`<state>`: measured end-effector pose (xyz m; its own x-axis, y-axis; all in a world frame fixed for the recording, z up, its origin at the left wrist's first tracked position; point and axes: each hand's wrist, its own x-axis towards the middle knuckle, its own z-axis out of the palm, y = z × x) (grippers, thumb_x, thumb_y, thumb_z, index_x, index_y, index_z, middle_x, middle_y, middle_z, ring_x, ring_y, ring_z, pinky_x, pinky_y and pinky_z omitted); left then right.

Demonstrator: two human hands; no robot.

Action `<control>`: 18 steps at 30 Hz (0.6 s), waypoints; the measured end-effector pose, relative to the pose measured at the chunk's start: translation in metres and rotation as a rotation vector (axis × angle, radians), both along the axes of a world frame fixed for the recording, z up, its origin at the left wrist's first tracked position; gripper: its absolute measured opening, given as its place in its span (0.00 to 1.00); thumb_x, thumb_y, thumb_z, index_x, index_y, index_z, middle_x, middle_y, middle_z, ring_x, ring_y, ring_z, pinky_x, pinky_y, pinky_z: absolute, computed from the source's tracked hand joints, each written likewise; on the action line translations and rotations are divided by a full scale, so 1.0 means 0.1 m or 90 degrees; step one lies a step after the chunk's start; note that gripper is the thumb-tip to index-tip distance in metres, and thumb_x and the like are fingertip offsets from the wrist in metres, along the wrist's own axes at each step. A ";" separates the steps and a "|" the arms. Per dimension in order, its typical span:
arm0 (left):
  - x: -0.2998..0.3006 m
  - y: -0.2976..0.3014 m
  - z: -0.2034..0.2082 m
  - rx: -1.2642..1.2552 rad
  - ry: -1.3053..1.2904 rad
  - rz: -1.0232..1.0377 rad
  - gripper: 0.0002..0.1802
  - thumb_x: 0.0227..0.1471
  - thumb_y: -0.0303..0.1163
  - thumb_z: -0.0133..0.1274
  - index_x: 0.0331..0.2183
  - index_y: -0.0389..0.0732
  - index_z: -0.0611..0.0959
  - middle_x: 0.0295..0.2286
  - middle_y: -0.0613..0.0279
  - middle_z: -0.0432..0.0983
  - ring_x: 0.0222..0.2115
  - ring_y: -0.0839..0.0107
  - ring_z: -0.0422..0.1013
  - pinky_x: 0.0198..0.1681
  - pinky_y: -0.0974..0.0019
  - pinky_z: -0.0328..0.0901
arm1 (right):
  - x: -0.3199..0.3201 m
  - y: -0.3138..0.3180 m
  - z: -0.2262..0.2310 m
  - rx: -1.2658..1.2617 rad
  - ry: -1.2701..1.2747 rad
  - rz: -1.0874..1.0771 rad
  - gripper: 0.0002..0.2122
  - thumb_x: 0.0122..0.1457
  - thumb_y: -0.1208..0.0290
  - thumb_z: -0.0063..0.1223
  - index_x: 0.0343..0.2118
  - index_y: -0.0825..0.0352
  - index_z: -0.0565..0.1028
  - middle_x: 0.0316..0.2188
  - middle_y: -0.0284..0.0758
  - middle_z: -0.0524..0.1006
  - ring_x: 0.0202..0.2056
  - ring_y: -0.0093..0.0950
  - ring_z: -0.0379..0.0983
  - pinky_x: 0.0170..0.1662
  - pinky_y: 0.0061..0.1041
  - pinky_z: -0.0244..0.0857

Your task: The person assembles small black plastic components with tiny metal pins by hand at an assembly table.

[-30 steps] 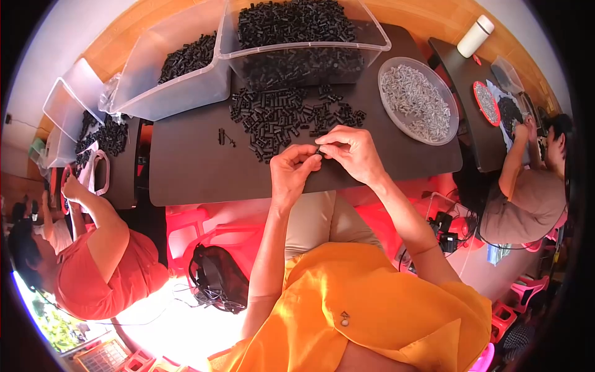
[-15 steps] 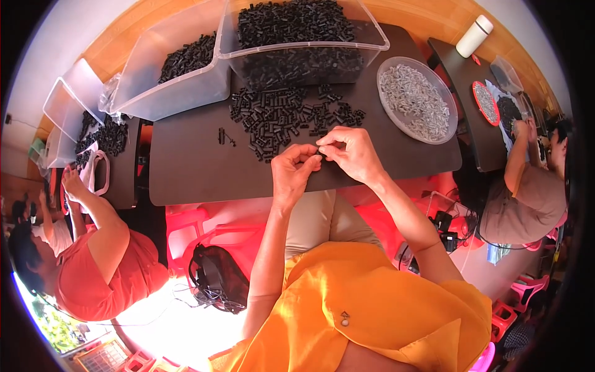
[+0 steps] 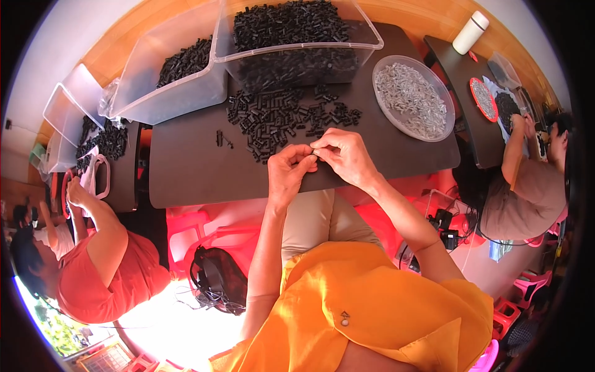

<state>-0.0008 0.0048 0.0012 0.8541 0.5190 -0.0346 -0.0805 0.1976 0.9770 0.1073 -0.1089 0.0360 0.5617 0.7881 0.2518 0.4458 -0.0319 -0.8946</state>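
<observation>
Over the dark table, before the heap of black pieces, the left hand and right hand are held with fingertips pinched together, seemingly on a small dark piece, mostly hidden, presumably light, stiff and slippery, best gripped by its sides.

Orange-yellow short-sleeved top with 1 pale round spot below a small dark mark; beige trousers.
</observation>
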 end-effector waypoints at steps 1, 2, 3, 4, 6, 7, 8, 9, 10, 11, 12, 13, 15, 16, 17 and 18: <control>0.00 0.00 0.00 -0.002 -0.002 0.001 0.07 0.48 0.20 0.53 0.33 0.29 0.78 0.25 0.61 0.76 0.24 0.78 0.72 0.30 0.75 0.70 | -0.01 0.00 -0.03 0.017 0.008 -0.002 0.06 0.51 0.86 0.51 0.32 0.74 0.76 0.26 0.36 0.74 0.27 0.21 0.73 0.28 0.17 0.69; 0.00 0.00 0.00 -0.005 -0.003 0.002 0.07 0.48 0.20 0.53 0.33 0.29 0.78 0.25 0.61 0.76 0.24 0.78 0.72 0.30 0.75 0.70 | -0.02 0.00 -0.05 0.034 0.017 -0.004 0.06 0.51 0.86 0.51 0.33 0.74 0.76 0.27 0.36 0.74 0.28 0.20 0.72 0.29 0.17 0.69; 0.01 -0.01 0.02 -0.004 -0.003 0.002 0.07 0.48 0.20 0.53 0.33 0.29 0.78 0.25 0.61 0.76 0.24 0.78 0.72 0.30 0.75 0.70 | -0.04 -0.02 -0.07 0.035 0.017 -0.004 0.06 0.51 0.86 0.51 0.33 0.74 0.76 0.27 0.36 0.74 0.28 0.20 0.72 0.29 0.17 0.69; 0.02 -0.02 0.05 -0.007 0.007 -0.002 0.07 0.47 0.21 0.53 0.33 0.30 0.78 0.25 0.61 0.76 0.24 0.78 0.72 0.30 0.75 0.70 | -0.06 -0.03 -0.09 0.060 0.019 -0.020 0.07 0.52 0.86 0.50 0.33 0.74 0.76 0.27 0.36 0.73 0.29 0.20 0.72 0.29 0.17 0.69; 0.02 -0.02 0.10 -0.010 0.019 -0.006 0.07 0.47 0.21 0.54 0.33 0.30 0.78 0.25 0.62 0.76 0.24 0.79 0.72 0.30 0.75 0.69 | -0.08 -0.04 -0.10 0.087 0.023 -0.037 0.07 0.52 0.86 0.50 0.34 0.74 0.76 0.28 0.36 0.73 0.29 0.20 0.72 0.30 0.17 0.69; 0.02 -0.03 0.11 -0.006 0.025 -0.003 0.07 0.47 0.21 0.54 0.32 0.30 0.78 0.24 0.62 0.76 0.24 0.79 0.72 0.30 0.76 0.69 | -0.09 -0.05 -0.11 0.104 0.015 -0.044 0.07 0.52 0.86 0.50 0.34 0.73 0.76 0.28 0.35 0.73 0.29 0.20 0.72 0.30 0.17 0.69; 0.02 -0.03 0.12 -0.002 0.031 -0.002 0.07 0.47 0.21 0.54 0.32 0.31 0.78 0.24 0.63 0.76 0.24 0.79 0.71 0.30 0.76 0.69 | -0.10 -0.05 -0.11 0.121 0.007 -0.051 0.08 0.52 0.87 0.49 0.34 0.73 0.76 0.27 0.35 0.73 0.29 0.20 0.72 0.30 0.17 0.69; 0.02 -0.02 0.12 -0.002 0.031 -0.002 0.07 0.47 0.21 0.54 0.32 0.31 0.78 0.24 0.63 0.76 0.24 0.79 0.71 0.30 0.76 0.69 | -0.10 -0.06 -0.08 0.122 0.008 -0.051 0.08 0.52 0.87 0.49 0.34 0.73 0.76 0.27 0.35 0.73 0.29 0.20 0.72 0.30 0.17 0.69; 0.02 -0.02 0.11 -0.013 0.024 -0.002 0.07 0.47 0.21 0.54 0.32 0.31 0.78 0.24 0.63 0.76 0.24 0.80 0.71 0.30 0.76 0.69 | -0.11 -0.07 -0.04 0.092 -0.019 -0.046 0.09 0.52 0.87 0.49 0.35 0.72 0.76 0.27 0.35 0.72 0.29 0.20 0.71 0.31 0.17 0.69; 0.02 -0.01 0.11 -0.025 0.016 -0.003 0.06 0.47 0.21 0.54 0.32 0.32 0.78 0.24 0.64 0.75 0.24 0.80 0.71 0.30 0.76 0.68 | -0.11 -0.07 -0.02 0.061 -0.046 -0.042 0.10 0.52 0.87 0.49 0.36 0.71 0.76 0.27 0.34 0.72 0.28 0.19 0.71 0.31 0.18 0.69; 0.02 -0.01 0.11 -0.024 0.016 -0.004 0.06 0.47 0.21 0.54 0.32 0.32 0.78 0.24 0.64 0.75 0.24 0.80 0.71 0.30 0.76 0.68 | -0.10 -0.08 -0.02 0.061 -0.046 -0.043 0.10 0.52 0.87 0.49 0.36 0.71 0.76 0.27 0.34 0.72 0.28 0.19 0.71 0.31 0.18 0.69; 0.02 -0.01 0.11 -0.028 0.021 -0.009 0.06 0.46 0.22 0.54 0.31 0.32 0.78 0.24 0.64 0.75 0.24 0.80 0.71 0.30 0.76 0.68 | -0.09 -0.08 -0.03 0.069 -0.042 -0.037 0.12 0.51 0.87 0.49 0.39 0.70 0.74 0.27 0.34 0.72 0.27 0.20 0.71 0.31 0.18 0.68; 0.02 0.00 0.11 -0.031 0.026 -0.012 0.06 0.46 0.22 0.55 0.31 0.32 0.78 0.24 0.64 0.75 0.24 0.80 0.71 0.30 0.76 0.68 | -0.07 -0.10 -0.03 0.076 -0.039 -0.030 0.15 0.51 0.88 0.49 0.42 0.69 0.73 0.26 0.34 0.71 0.26 0.20 0.70 0.30 0.19 0.68; 0.02 0.00 0.12 -0.030 0.041 -0.011 0.07 0.46 0.23 0.55 0.31 0.33 0.78 0.24 0.64 0.75 0.23 0.80 0.71 0.30 0.76 0.67 | -0.06 -0.12 0.00 0.056 -0.096 -0.029 0.15 0.49 0.84 0.52 0.42 0.68 0.71 0.26 0.35 0.71 0.26 0.25 0.70 0.29 0.23 0.68; 0.02 0.01 0.13 -0.029 0.056 -0.010 0.07 0.46 0.23 0.55 0.31 0.33 0.78 0.24 0.65 0.76 0.23 0.80 0.71 0.30 0.77 0.66 | -0.05 -0.13 0.03 0.036 -0.152 -0.027 0.17 0.47 0.80 0.56 0.42 0.68 0.70 0.26 0.36 0.71 0.25 0.29 0.70 0.27 0.27 0.67; 0.02 0.01 0.15 -0.030 0.056 -0.010 0.07 0.46 0.23 0.55 0.31 0.33 0.78 0.24 0.65 0.76 0.23 0.80 0.71 0.30 0.77 0.66 | -0.06 -0.14 0.08 0.036 -0.152 -0.027 0.17 0.47 0.80 0.56 0.42 0.68 0.70 0.26 0.36 0.71 0.25 0.29 0.70 0.27 0.27 0.67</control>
<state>0.0008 0.0054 0.0158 0.8544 0.5022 -0.1336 0.0085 0.2435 0.9699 0.1013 -0.1230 0.0444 0.5129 0.7461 0.4245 0.6443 -0.0078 -0.7647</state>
